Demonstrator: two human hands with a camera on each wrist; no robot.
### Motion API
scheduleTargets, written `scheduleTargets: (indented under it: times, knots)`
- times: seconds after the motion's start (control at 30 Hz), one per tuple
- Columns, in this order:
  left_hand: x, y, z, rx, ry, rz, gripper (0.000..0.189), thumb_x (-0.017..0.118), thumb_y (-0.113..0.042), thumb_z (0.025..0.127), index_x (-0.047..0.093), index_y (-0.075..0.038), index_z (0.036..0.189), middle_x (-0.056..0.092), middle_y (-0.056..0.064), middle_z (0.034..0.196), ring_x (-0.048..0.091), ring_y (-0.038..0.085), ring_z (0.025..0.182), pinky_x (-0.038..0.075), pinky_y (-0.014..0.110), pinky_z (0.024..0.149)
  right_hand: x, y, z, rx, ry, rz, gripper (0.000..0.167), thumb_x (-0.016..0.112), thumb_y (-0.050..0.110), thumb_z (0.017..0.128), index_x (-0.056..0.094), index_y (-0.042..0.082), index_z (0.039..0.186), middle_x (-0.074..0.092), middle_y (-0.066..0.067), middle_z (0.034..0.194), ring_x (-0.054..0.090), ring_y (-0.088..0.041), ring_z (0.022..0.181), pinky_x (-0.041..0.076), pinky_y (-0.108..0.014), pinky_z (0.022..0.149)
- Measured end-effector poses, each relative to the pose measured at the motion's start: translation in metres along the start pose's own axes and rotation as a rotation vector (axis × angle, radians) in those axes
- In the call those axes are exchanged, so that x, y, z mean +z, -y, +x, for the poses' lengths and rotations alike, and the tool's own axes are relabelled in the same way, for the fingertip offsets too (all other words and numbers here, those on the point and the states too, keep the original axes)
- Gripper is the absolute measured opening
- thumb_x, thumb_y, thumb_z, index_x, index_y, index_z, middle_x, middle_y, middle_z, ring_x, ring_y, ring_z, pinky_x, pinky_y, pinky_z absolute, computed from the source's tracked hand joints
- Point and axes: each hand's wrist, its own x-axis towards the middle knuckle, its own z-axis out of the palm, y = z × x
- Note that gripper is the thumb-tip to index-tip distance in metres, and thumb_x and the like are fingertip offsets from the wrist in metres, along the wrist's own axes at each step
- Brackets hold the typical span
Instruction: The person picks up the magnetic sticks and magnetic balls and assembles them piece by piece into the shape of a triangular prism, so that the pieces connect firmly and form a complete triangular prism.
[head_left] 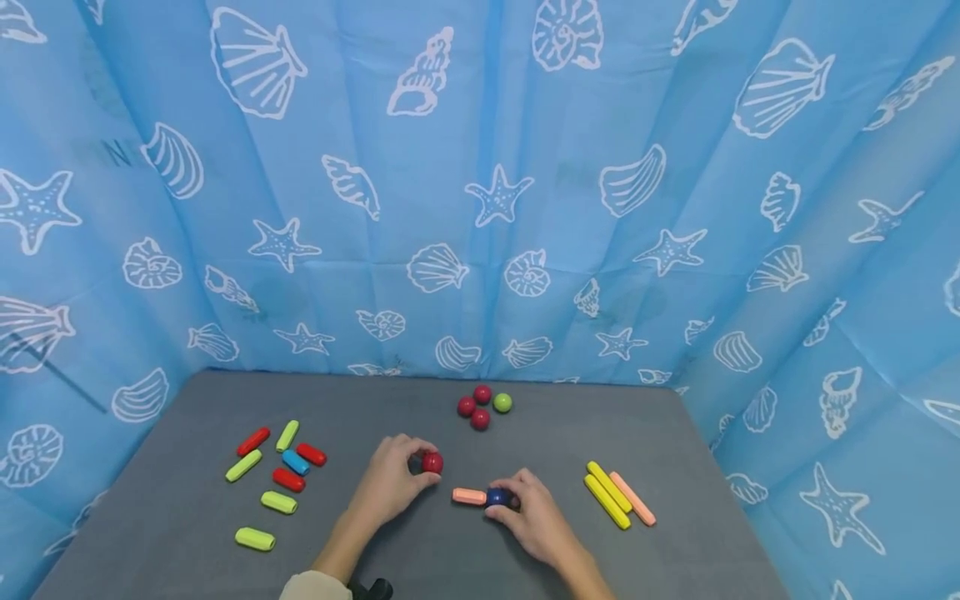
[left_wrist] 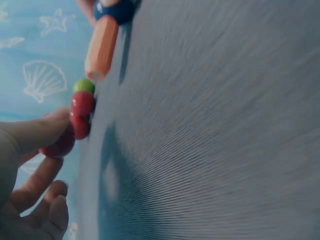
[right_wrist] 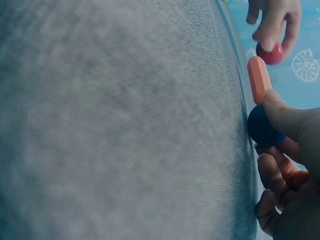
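Between thumb and fingers, my left hand [head_left: 392, 479] pinches a red ball [head_left: 432, 463], which the left wrist view shows raised off the table. To its right, my right hand [head_left: 531, 515] grips a dark blue ball [head_left: 497, 497]. A short orange ribbed stick [head_left: 469, 497] extends leftward from the blue ball, its end against the ball. In the right wrist view the orange stick [right_wrist: 259, 80] points toward the red ball [right_wrist: 270, 53], with a gap between them. Whether the stick is fixed into the blue ball is hidden.
Behind the hands sit several red balls [head_left: 481, 419] and a green ball [head_left: 502, 403]. On the left lie several short sticks: lime green [head_left: 279, 502], red [head_left: 288, 479] and a blue one [head_left: 296, 462]. Longer yellow sticks [head_left: 607, 502] and an orange one [head_left: 633, 498] lie right. A shell-patterned curtain [head_left: 480, 317] surrounds the grey table [head_left: 420, 567].
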Motion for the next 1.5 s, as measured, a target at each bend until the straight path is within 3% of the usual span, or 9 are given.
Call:
scheduleTargets:
  times: [0.33, 0.53, 0.7, 0.83, 1.0, 1.17, 1.3, 1.4, 1.5]
  knots:
    - [0.005, -0.004, -0.03, -0.014, 0.072, 0.006, 0.036, 0.092, -0.033, 0.073, 0.076, -0.031, 0.105, 0.065, -0.012, 0.096, 0.049, 0.011, 0.089, 0.044, 0.028, 0.075, -0.003, -0.001, 0.001, -0.015, 0.026, -0.009, 0.037, 0.075, 0.039, 0.092, 0.073, 0.016, 0.121, 0.052, 0.005, 0.095, 0.048, -0.004, 0.083, 0.04, -0.019, 0.07]
    - [0.013, -0.007, -0.034, -0.049, 0.13, -0.001, 0.037, 0.091, -0.03, 0.074, 0.074, -0.03, 0.107, 0.065, -0.009, 0.099, 0.049, 0.011, 0.091, 0.045, 0.032, 0.076, -0.007, -0.002, 0.007, -0.008, 0.1, 0.0, 0.036, 0.074, 0.041, 0.092, 0.072, 0.019, 0.122, 0.053, 0.007, 0.095, 0.049, -0.005, 0.086, 0.042, -0.019, 0.072]
    - [0.02, -0.011, -0.034, -0.102, 0.127, -0.002, 0.039, 0.092, -0.027, 0.073, 0.073, -0.029, 0.106, 0.065, -0.009, 0.1, 0.051, 0.012, 0.094, 0.048, 0.037, 0.08, -0.009, -0.002, 0.008, 0.004, 0.124, 0.017, 0.038, 0.074, 0.041, 0.092, 0.072, 0.019, 0.123, 0.054, 0.007, 0.096, 0.051, -0.006, 0.086, 0.043, -0.018, 0.072]
    - [0.018, -0.007, -0.034, -0.096, 0.141, -0.037, 0.042, 0.092, -0.03, 0.074, 0.072, -0.028, 0.111, 0.065, -0.009, 0.103, 0.052, 0.012, 0.095, 0.048, 0.038, 0.081, -0.009, -0.002, 0.008, 0.012, 0.126, 0.03, 0.039, 0.075, 0.041, 0.092, 0.072, 0.019, 0.123, 0.053, 0.006, 0.096, 0.051, -0.006, 0.088, 0.043, -0.018, 0.073]
    - [-0.008, 0.009, -0.032, -0.1, 0.123, -0.077, 0.048, 0.087, -0.037, 0.079, 0.07, -0.026, 0.122, 0.067, -0.008, 0.111, 0.056, 0.013, 0.103, 0.052, 0.041, 0.088, -0.007, -0.003, 0.007, -0.003, 0.12, 0.03, 0.039, 0.076, 0.04, 0.091, 0.072, 0.018, 0.123, 0.054, 0.007, 0.096, 0.051, -0.005, 0.088, 0.045, -0.018, 0.075]
    - [-0.055, 0.046, -0.029, -0.087, -0.041, -0.034, 0.046, 0.085, -0.024, 0.084, 0.069, -0.017, 0.126, 0.07, 0.003, 0.116, 0.064, 0.024, 0.108, 0.055, 0.048, 0.09, -0.004, -0.004, 0.007, -0.011, 0.12, 0.041, 0.039, 0.076, 0.04, 0.091, 0.072, 0.018, 0.123, 0.054, 0.008, 0.097, 0.051, -0.004, 0.088, 0.046, -0.018, 0.074]
    - [-0.084, 0.08, -0.025, -0.074, -0.161, 0.056, 0.047, 0.083, -0.019, 0.086, 0.067, -0.01, 0.13, 0.071, 0.012, 0.122, 0.059, 0.035, 0.116, 0.051, 0.056, 0.093, -0.004, -0.006, 0.008, -0.009, 0.112, 0.051, 0.038, 0.076, 0.039, 0.091, 0.072, 0.017, 0.122, 0.054, 0.006, 0.097, 0.051, -0.004, 0.086, 0.045, -0.018, 0.073]
    - [-0.097, 0.101, -0.024, -0.104, -0.159, 0.088, 0.051, 0.082, -0.02, 0.087, 0.066, -0.009, 0.134, 0.069, 0.017, 0.128, 0.051, 0.042, 0.124, 0.047, 0.061, 0.097, -0.006, -0.006, 0.008, -0.005, 0.109, 0.056, 0.038, 0.077, 0.038, 0.09, 0.073, 0.017, 0.121, 0.054, 0.006, 0.096, 0.051, -0.005, 0.085, 0.045, -0.018, 0.073]
    - [-0.103, 0.114, -0.024, -0.154, -0.097, 0.097, 0.055, 0.083, -0.021, 0.086, 0.064, -0.007, 0.135, 0.066, 0.021, 0.132, 0.048, 0.046, 0.127, 0.048, 0.062, 0.097, -0.006, -0.005, 0.009, -0.004, 0.118, 0.065, 0.038, 0.077, 0.039, 0.09, 0.073, 0.017, 0.121, 0.055, 0.006, 0.097, 0.052, -0.005, 0.086, 0.046, -0.018, 0.073]
